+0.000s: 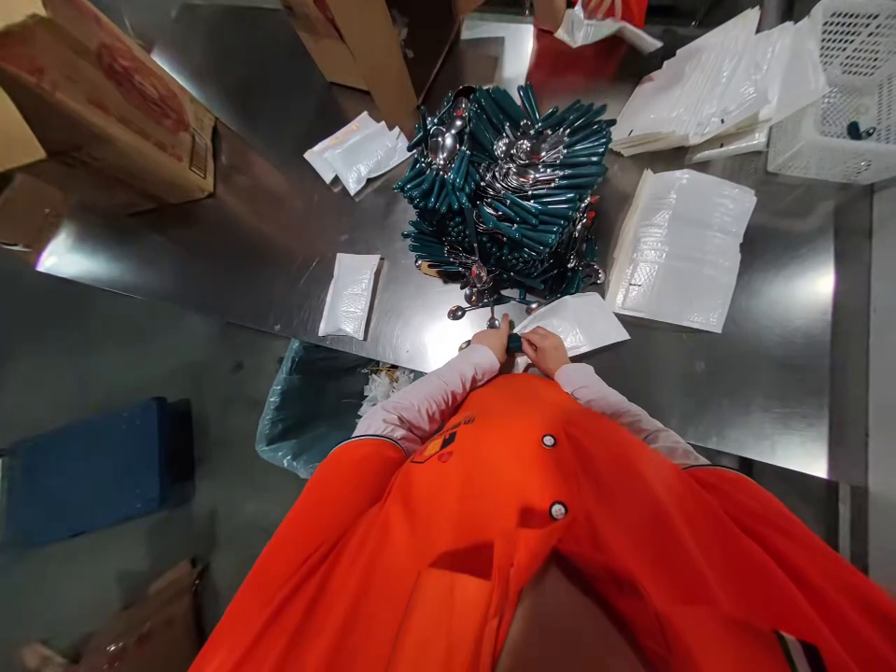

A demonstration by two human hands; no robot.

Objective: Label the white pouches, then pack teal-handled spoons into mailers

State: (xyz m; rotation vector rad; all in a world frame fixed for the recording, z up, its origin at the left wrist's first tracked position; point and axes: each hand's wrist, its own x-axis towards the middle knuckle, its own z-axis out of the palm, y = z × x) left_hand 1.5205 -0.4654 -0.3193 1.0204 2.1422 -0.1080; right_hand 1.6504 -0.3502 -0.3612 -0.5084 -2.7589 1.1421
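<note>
A big heap of spoons with teal handles point(508, 187) lies on the steel table point(280, 252) in front of me. My left hand point(494, 341) and my right hand point(544, 350) meet at the table's near edge, both closed around teal handles point(514, 343). A white plastic pouch point(578, 322) lies flat right beside my right hand. A few loose spoons point(469, 303) lie just beyond my left hand.
Stacks of white pouches point(679, 247) lie right of the heap, more at the back right point(707, 93) and left point(360, 149). A single pouch point(350, 294) lies left. A white basket point(836, 93) stands far right, cardboard boxes point(105, 103) far left. A bin bag point(308, 411) hangs below the table edge. Another person in red point(595, 14) stands across the table.
</note>
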